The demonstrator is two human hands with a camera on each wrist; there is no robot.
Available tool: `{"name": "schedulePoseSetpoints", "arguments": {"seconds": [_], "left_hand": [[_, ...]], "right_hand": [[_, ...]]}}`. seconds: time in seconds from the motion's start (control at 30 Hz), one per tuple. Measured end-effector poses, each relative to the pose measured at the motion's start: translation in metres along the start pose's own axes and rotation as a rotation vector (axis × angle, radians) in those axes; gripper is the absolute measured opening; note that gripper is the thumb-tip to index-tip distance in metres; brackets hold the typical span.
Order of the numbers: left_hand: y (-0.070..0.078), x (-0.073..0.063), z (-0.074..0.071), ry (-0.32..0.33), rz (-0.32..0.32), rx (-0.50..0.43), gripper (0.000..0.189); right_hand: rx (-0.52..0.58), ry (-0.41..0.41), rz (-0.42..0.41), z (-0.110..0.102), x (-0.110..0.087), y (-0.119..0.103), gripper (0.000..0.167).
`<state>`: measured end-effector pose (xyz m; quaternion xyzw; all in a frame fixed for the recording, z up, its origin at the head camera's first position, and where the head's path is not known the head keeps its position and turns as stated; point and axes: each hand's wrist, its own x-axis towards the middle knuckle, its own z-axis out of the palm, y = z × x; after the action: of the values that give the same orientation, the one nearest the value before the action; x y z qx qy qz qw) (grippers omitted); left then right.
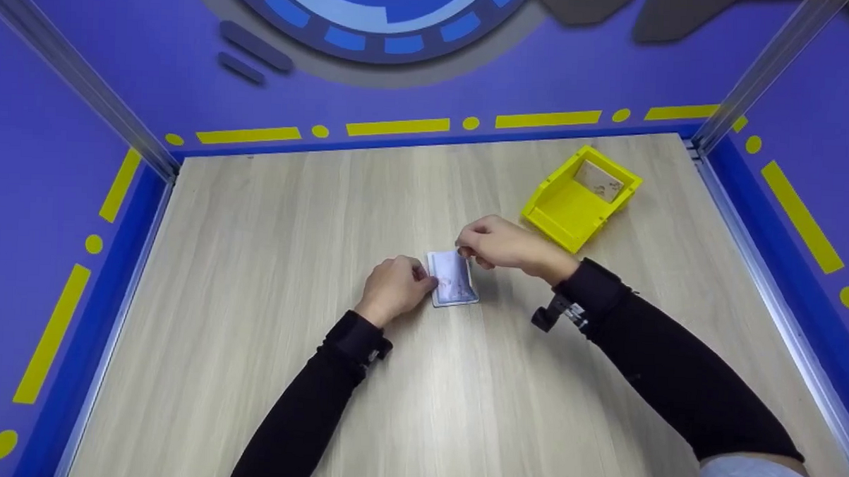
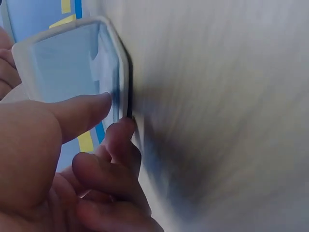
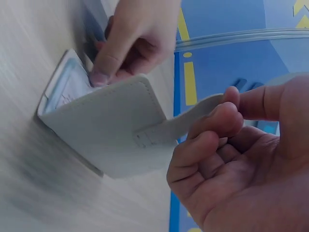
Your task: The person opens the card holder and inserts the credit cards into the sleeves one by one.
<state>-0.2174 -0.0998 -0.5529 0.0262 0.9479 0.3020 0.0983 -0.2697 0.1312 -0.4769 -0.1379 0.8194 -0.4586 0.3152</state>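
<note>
A small white card holder (image 1: 451,285) with clear sleeves inside stands on the table between the two hands, its cover (image 3: 108,123) partly lifted. Stitching runs along the cover's edge, and a short strap (image 3: 186,120) sticks out from it. My right hand (image 1: 505,245) pinches the strap's end between thumb and index finger, the other fingers curled. At the holder's left edge, my left hand (image 1: 393,287) pinches the rim, with the thumb (image 2: 87,113) on the inner side and fingertips beneath. In the head view, the strap is too small to make out.
A yellow open bin (image 1: 563,201) stands at the back right, beyond the right hand. A pale patterned card or label (image 1: 599,182) leans on its inner wall. Blue panels (image 1: 401,103) enclose the wooden tabletop (image 1: 270,212) at the back and sides.
</note>
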Motion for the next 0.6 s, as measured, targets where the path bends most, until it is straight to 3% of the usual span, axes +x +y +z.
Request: {"name": "schedulePoseSetpoints", "arguments": {"seconds": [0.13,0.37,0.6], "left_hand": [[-0.005,0.000,-0.007,0.030,-0.009,0.001,0.024],[-0.014,-0.002,-0.014,0.046,-0.048,-0.015,0.026],[-0.022,-0.007,-0.021,0.050,-0.048,-0.020,0.023]], "right_hand": [[0.053,-0.008,-0.023,0.013,0.010,0.003,0.038],[0.042,0.005,-0.031,0.030,0.021,0.007,0.037],[0.056,-0.007,-0.048,0.044,0.030,0.006,0.036]]}}
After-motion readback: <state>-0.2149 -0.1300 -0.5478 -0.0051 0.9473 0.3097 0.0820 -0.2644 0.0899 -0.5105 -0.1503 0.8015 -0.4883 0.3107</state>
